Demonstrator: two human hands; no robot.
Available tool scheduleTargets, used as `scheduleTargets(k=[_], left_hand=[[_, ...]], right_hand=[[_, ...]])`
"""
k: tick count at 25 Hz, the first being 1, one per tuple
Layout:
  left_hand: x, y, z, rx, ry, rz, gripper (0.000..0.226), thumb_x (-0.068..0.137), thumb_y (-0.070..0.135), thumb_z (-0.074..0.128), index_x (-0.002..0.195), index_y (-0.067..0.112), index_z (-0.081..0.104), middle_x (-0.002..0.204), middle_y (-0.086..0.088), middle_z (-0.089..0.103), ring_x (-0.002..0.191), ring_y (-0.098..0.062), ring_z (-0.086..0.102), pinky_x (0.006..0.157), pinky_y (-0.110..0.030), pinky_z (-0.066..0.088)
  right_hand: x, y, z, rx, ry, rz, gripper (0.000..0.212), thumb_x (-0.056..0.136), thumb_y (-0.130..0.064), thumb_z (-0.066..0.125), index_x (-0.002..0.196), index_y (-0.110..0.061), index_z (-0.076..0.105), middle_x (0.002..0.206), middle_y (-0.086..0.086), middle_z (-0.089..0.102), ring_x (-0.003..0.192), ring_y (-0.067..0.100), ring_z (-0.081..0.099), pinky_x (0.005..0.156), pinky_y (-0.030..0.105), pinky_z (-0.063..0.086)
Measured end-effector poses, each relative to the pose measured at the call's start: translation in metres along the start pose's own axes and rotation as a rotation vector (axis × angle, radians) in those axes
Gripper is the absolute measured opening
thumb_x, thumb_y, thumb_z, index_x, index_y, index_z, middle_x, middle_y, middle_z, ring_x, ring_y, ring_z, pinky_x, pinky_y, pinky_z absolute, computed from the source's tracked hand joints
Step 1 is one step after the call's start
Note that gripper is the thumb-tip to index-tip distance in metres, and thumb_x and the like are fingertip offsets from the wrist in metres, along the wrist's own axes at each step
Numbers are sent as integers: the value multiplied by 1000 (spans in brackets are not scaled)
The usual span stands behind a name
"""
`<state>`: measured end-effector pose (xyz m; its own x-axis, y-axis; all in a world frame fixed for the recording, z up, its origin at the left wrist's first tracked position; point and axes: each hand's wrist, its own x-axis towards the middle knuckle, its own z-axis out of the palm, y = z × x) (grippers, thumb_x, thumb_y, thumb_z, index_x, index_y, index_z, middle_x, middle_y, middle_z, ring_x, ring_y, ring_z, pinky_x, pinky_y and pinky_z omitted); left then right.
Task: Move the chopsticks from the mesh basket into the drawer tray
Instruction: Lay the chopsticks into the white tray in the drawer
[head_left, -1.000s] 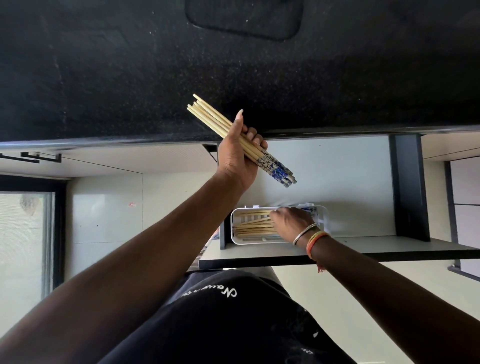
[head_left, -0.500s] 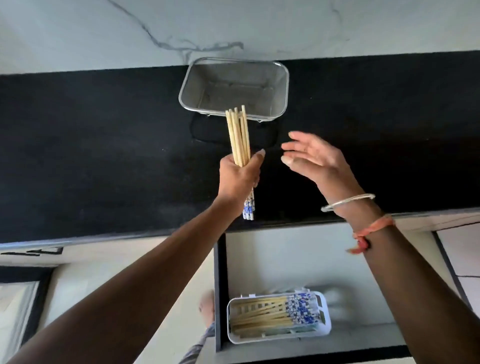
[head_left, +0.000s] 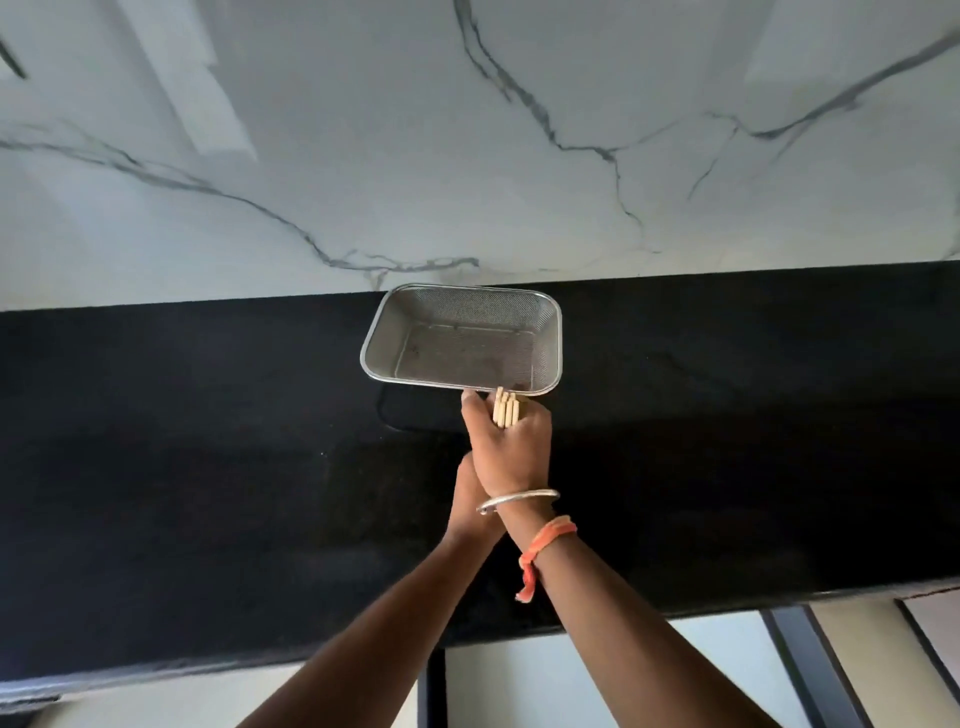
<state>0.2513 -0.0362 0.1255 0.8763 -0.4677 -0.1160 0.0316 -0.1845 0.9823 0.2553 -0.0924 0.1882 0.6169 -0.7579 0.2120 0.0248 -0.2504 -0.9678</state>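
Note:
The steel mesh basket (head_left: 370, 347) stands on the black counter by the marble wall, and I see nothing inside it. A bundle of several pale wooden chopsticks (head_left: 505, 414) points at the basket's near rim; only their plain ends show. My right hand (head_left: 511, 449), with a metal bangle and an orange thread at the wrist, is wrapped around the bundle from above. My left hand (head_left: 464, 496) lies right under the right wrist, mostly covered, holding the bundle's lower part. The drawer tray is out of view.
The black counter (head_left: 208, 467) runs across the whole view, with the white marble wall (head_left: 467, 130) behind it. Below the counter's front edge, a strip of the open drawer (head_left: 571, 670) with its dark frame shows.
My view has lifted from the drawer to the counter. My right hand left the tray, rose and closed over the bundle that my left hand turned towards the basket.

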Motion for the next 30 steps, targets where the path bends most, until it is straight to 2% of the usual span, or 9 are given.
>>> scheduleTargets(k=[4,6,7,10,13,16,20,23,30], left_hand=[[-3,0,-19,-1,-106,6,21,79,19,76,91,28,62,73,14,68,66,5,58,63,-25,49],[-6,-2,-33,-7,-178,41,52,71,24,78,119,17,60,104,3,74,94,0,68,80,-22,55],[-7,-7,-41,-12,-231,50,64,72,16,77,132,15,56,121,-1,71,112,-7,67,93,-26,55],[-7,-16,-61,-98,-225,17,74,70,-6,54,141,12,52,140,-7,64,135,-24,57,115,-44,43],[-7,1,-71,-227,-42,30,53,86,3,51,138,12,58,133,-9,70,130,-27,61,113,-45,45],[-2,31,-66,-248,-34,162,37,102,12,56,138,4,56,130,-15,70,127,-26,64,109,-38,49],[9,50,-52,-114,-194,253,40,96,3,68,136,1,59,126,-13,73,121,-23,69,106,-40,53],[14,51,-52,-37,-152,252,36,91,4,75,126,1,68,114,-10,78,109,-20,74,98,-40,58],[-8,69,-74,-252,-115,132,59,83,2,83,135,8,56,119,-19,75,108,-32,73,89,-42,62]], right_hand=[[1,6,2,25,-17,2,42,81,-13,72,47,-9,48,43,8,51,42,26,46,47,37,42],[0,14,1,17,-30,36,40,82,-12,71,49,-4,50,46,18,53,45,35,50,46,40,42],[-1,20,1,9,-29,88,39,82,-12,71,50,-3,50,48,20,54,45,36,50,46,43,43],[0,40,1,-35,-14,140,42,79,-12,69,45,-10,44,43,13,46,40,19,42,42,37,39],[-1,52,1,-65,-74,157,38,78,-13,68,47,-14,47,44,4,47,40,15,41,43,32,37],[0,57,2,-26,-142,226,36,79,-10,69,49,-13,51,46,0,48,44,12,41,43,29,36],[-5,65,-5,-4,-162,233,26,81,-6,65,58,-1,54,52,6,51,52,15,45,48,29,36],[-8,63,-12,-95,-223,278,24,83,-7,65,61,-1,59,51,4,55,50,15,49,46,29,38],[-20,35,-63,-622,-519,258,34,77,-22,66,52,-18,43,50,-3,48,45,17,45,39,23,31]])
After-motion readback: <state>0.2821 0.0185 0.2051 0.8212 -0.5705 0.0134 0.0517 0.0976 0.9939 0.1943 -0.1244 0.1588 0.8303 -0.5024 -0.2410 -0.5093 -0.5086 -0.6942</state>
